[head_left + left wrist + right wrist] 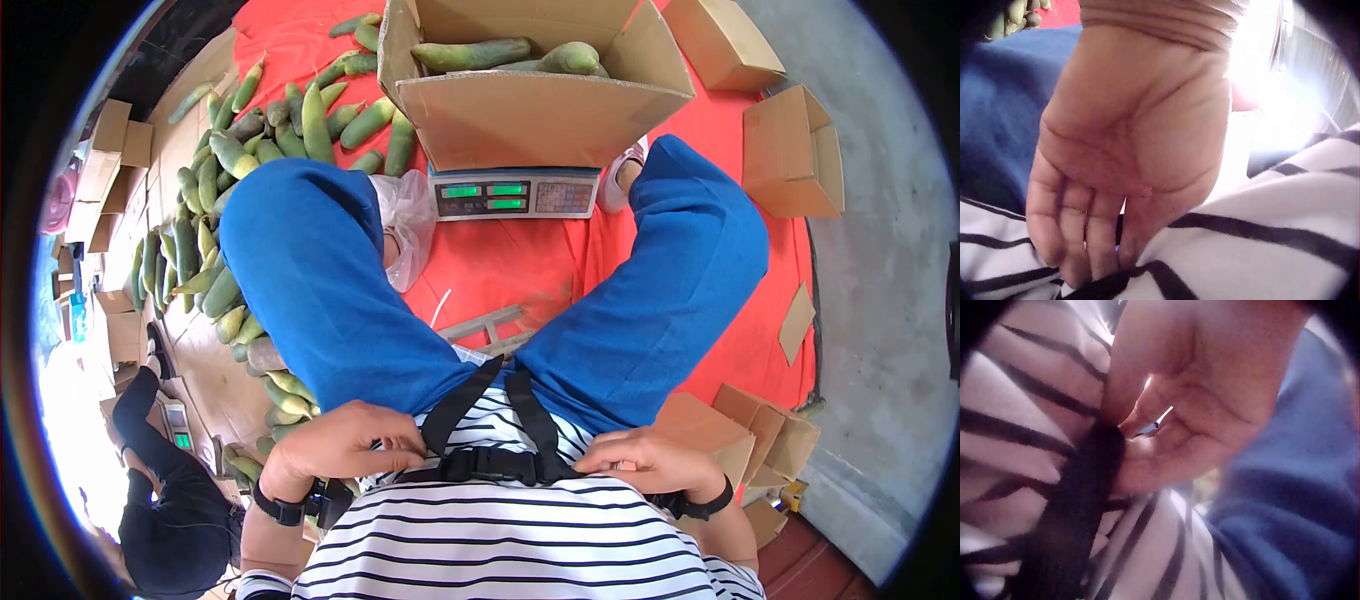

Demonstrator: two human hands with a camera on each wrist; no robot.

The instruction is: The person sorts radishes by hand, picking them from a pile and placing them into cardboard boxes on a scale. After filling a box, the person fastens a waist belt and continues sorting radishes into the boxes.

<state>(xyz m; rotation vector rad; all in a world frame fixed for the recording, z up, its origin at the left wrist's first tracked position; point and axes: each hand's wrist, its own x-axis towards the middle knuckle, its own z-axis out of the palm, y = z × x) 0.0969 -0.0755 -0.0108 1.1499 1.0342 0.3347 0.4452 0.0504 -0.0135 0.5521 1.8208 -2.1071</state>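
Both hands are at the person's waist, over a striped shirt (pixel 500 540). The left hand (pixel 362 440) lies beside the black strap (pixel 462 408) on that side. In the left wrist view its palm and loosely straight fingers (pixel 1074 225) show, the fingertips right at the shirt. Across the buckle (pixel 490 464), the right hand (pixel 650 458) pinches the waist strap (pixel 1075 506) between thumb and fingers. A cardboard box (pixel 545 115) holding large green gourds (pixel 475 54) stands on a scale (pixel 512 195) between the person's feet.
Many green gourds (pixel 235 155) are heaped on the left over red sheeting (pixel 480 260) and flattened cardboard. A plastic bag (pixel 408 230) lies by the scale. Cardboard boxes (pixel 790 150) stand along the right. Another person (pixel 180 510) in dark clothes is at far left.
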